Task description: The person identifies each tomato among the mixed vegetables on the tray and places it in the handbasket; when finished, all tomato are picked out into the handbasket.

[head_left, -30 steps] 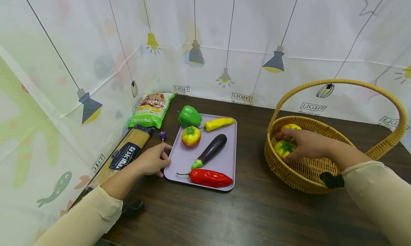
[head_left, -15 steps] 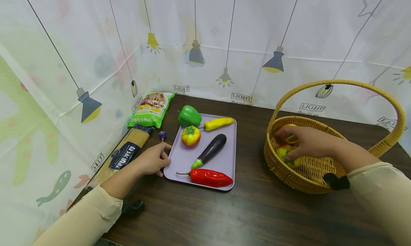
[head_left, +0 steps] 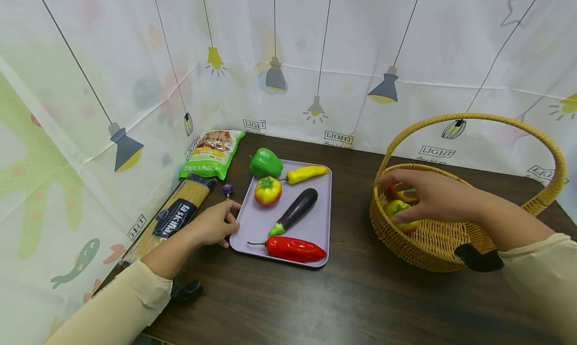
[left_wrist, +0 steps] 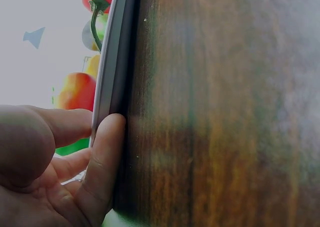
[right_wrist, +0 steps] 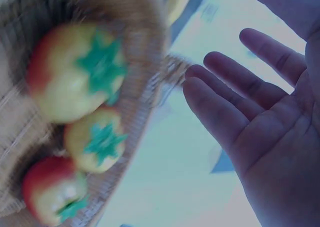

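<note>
In the head view my left hand (head_left: 216, 224) is at the left edge of the lilac tray (head_left: 302, 225), and the left wrist view shows thumb and finger pinching its rim. On the tray lie a green bell pepper (head_left: 267, 163), a yellow pepper (head_left: 307, 174), a red-and-yellow tomato (head_left: 268, 191), an eggplant (head_left: 297, 210) and a red pepper (head_left: 295, 249). My right hand (head_left: 433, 195) hovers over the wicker basket (head_left: 405, 246), fingers extended, holding nothing. Inside the basket, the right wrist view shows three red-and-yellow tomatoes (right_wrist: 75, 72) with green tops, slightly blurred.
Left of the tray lie a pasta packet (head_left: 180, 212), a green-and-white food bag (head_left: 214, 153) and a lollipop (head_left: 228, 189). The basket's tall handle (head_left: 478, 116) arches above its bowl. A printed white sheet (head_left: 347, 49) borders the dark table (head_left: 342, 295) behind and at left.
My right hand has let go of a tomato in the basket, drawn slightly up, and its fingers have spread. The basket has shifted slightly in view. My left hand has stayed at the tray.
</note>
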Demonstrator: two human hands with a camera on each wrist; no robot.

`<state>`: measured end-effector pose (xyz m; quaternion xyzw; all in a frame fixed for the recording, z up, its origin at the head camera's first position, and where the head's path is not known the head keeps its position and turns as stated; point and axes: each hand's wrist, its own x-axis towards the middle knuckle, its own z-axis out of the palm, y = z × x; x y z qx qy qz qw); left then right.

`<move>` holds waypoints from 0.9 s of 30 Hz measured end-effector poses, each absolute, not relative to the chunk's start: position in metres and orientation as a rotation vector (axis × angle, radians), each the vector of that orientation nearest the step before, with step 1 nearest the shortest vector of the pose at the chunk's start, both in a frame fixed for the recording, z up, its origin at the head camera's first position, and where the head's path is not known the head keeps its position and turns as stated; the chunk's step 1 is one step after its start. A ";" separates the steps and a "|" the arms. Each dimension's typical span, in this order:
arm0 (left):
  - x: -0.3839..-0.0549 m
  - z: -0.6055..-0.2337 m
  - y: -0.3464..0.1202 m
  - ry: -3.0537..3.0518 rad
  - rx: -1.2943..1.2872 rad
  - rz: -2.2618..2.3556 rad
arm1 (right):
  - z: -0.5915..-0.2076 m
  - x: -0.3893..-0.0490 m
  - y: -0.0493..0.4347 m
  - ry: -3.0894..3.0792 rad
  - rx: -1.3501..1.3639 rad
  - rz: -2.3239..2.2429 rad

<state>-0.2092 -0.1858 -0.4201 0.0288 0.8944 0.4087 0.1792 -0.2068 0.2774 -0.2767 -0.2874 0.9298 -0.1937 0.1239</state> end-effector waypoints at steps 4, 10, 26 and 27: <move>-0.209 -0.420 -0.186 2.527 0.074 1.159 | -0.267 -0.196 0.256 2.682 -0.893 -0.574; -0.209 -0.420 -0.186 2.526 0.077 1.157 | -0.262 -0.188 0.232 2.642 -0.920 -0.568; -0.210 -0.421 -0.186 2.528 0.077 1.157 | -0.277 -0.202 0.195 2.534 -0.911 -0.753; -0.210 -0.421 -0.186 2.531 0.078 1.155 | -0.278 -0.203 0.193 2.520 -0.922 -0.768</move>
